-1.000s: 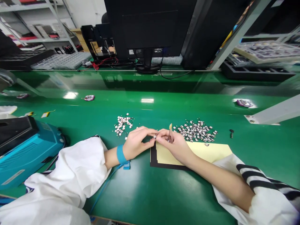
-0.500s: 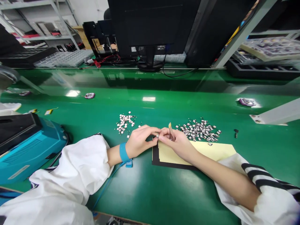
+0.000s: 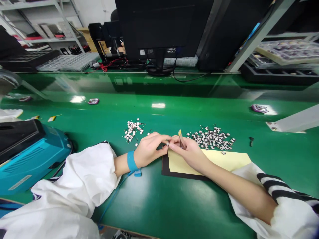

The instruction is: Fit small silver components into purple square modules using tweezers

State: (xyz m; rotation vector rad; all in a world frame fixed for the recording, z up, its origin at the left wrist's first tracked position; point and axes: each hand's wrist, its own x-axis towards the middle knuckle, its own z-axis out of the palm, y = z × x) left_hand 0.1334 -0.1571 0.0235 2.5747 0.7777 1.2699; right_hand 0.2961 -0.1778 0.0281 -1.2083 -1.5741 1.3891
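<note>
My left hand [image 3: 149, 151], with a blue wrist strap [image 3: 132, 161], is closed in a pinch. Its fingertips meet those of my right hand [image 3: 191, 153] around a tiny silvery-white part [image 3: 167, 143], mostly hidden by the fingers. A slim tool with a yellowish end [image 3: 180, 133] sticks up from my closed right hand; its lower portion is covered. Under the right hand lies a pale yellow sheet [image 3: 224, 162] on a black backing [image 3: 165, 166]. Beyond my hands are a smaller pile of small white parts with dark leads [image 3: 133, 130] and a larger pile [image 3: 213, 138].
A blue-and-black machine [image 3: 32, 156] stands at the left. Across the back are a monitor [image 3: 161, 30] and a black compartment tray [image 3: 279, 74]. Purple-edged round pieces [image 3: 93, 101] lie on the far green strip. A white metal bracket [image 3: 294, 119] juts in from the right.
The purple-edged pieces on the far strip have shifted slightly left. My hands stay almost in place, still pinched together, with only a slight movement of the fingers and the tool.
</note>
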